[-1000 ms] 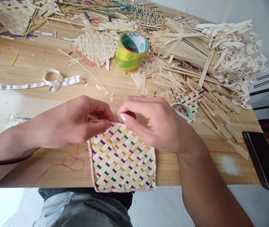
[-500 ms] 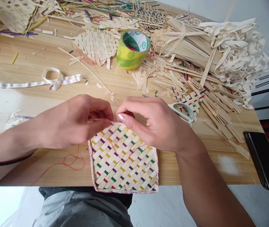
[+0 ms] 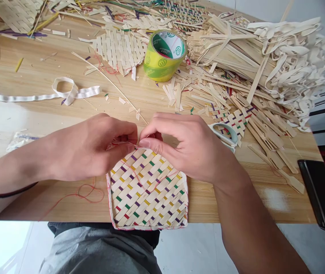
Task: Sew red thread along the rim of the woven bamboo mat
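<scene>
Woven mat seemingly pinched between hands

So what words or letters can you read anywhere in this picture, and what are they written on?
Roll of tape: round green logos on the yellow-green outside and on the white core, with a sign like "W" in them.
Inside the core: a line of small green print, too small and blurred to read.
Woven mat, scissors and phone: no writing visible.
</scene>
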A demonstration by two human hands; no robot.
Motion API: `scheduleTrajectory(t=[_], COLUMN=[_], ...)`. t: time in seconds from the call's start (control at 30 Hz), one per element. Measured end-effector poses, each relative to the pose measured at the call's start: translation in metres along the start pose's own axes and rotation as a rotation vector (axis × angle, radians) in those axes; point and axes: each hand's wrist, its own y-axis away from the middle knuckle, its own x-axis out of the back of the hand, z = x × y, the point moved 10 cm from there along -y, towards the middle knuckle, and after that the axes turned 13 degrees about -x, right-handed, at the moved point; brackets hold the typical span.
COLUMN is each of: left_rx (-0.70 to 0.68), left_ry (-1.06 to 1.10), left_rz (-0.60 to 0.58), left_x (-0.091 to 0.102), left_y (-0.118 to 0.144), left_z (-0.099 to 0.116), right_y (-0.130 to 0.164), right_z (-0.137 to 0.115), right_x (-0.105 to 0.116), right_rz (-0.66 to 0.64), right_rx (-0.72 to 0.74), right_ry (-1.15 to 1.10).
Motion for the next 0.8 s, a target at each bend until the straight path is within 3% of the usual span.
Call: scheduleTrajectory(t=[0.8], left_rx=[0.029], left_ry=[0.015], left_rz=[-0.023], left_x=[-0.0048], left_y=[0.0018], left_z=[-0.0045], right_y=[0.0016], right_z=[-0.0016], right_x=[-0.006], right_rz=[-0.044], right_rx=[0.08], right_ry=[0.035])
